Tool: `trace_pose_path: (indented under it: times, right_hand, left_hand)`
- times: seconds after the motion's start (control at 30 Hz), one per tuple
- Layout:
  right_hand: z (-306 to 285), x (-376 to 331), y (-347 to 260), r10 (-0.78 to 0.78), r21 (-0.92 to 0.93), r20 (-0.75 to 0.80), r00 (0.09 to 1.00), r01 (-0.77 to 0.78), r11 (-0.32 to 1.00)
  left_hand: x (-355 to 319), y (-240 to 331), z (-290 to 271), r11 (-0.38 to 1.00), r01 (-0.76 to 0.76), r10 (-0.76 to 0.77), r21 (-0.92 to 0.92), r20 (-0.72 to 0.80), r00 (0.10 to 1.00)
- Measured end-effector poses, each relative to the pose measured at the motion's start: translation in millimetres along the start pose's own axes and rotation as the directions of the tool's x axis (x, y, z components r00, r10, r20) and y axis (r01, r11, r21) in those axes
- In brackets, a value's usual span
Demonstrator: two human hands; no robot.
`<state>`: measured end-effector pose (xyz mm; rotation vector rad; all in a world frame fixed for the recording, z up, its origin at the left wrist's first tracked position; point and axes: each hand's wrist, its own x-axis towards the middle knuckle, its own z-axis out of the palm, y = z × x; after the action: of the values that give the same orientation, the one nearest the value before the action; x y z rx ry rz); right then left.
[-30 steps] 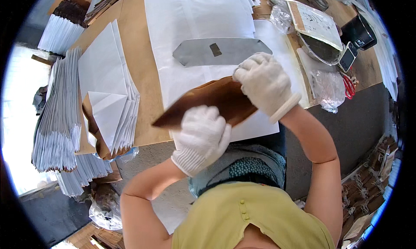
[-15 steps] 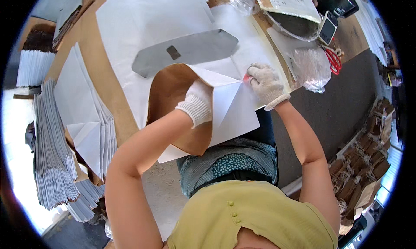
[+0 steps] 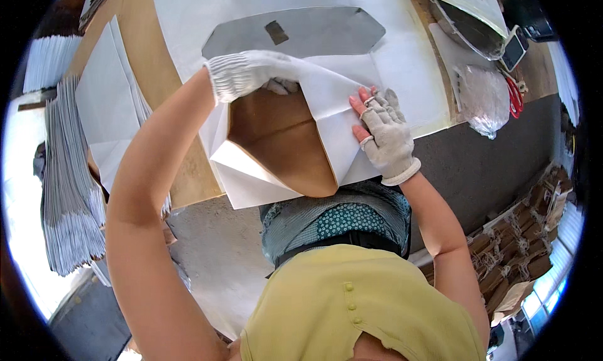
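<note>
A white paper bag (image 3: pixel 336 125) with a brown inside lies at the table's near edge, its mouth spread wide and its flaps folded out to the sides. My left hand (image 3: pixel 254 75), in a white knit glove, is at the far rim of the mouth, with its fingertips curled inside against the paper. My right hand (image 3: pixel 386 131), gloved with bare fingertips showing, lies flat on the bag's right flap, fingers apart. Just beyond the bag is a long grey plate (image 3: pixel 320 34) with cut corners and a dark patch.
Tall stacks of folded white paper (image 3: pixel 66 185) stand at the left. On the right are a clear plastic bag (image 3: pixel 483 100), red-handled scissors (image 3: pixel 516 97), a basin (image 3: pixel 465 28) and a phone-like device (image 3: pixel 514 48). Tied brown bundles (image 3: pixel 509 254) lie lower right.
My left hand has come out from deep inside the bag to its far rim. The mouth has spread wider and flatter. My right hand has gone from a closed grip to lying flat.
</note>
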<state>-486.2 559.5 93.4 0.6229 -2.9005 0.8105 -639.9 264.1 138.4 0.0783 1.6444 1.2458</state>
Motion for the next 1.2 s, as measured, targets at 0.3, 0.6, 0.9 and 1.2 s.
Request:
trace_pose_path:
  times: [0.3, 0.6, 0.9, 1.2]
  right_hand:
    - [24.2, -31.6, -27.1, -0.282, -0.294, 0.167, 0.945, 0.32, 0.901]
    - [19.0, 41.5, -16.9, -0.109, -0.222, 0.149, 0.983, 0.141, 0.965]
    - [32.2, 99.6, -19.5, -0.36, -0.226, 0.251, 0.899, 0.416, 0.881]
    - [45.8, 81.9, -68.0, -0.577, -0.019, 0.336, 0.744, 0.618, 0.786]
  left_hand:
    - [16.6, -3.1, 46.2, 0.685, 0.155, 0.238, 0.712, -0.42, 0.876]
    - [-41.7, 6.6, 48.6, 0.721, 0.083, 0.391, 0.688, -0.502, 0.772]
    - [-90.8, -151.9, 76.9, 0.804, -0.154, 0.59, 0.574, -0.739, 0.326]
    - [-80.4, -154.1, 88.6, 0.772, 0.074, 0.56, 0.632, -0.73, 0.391]
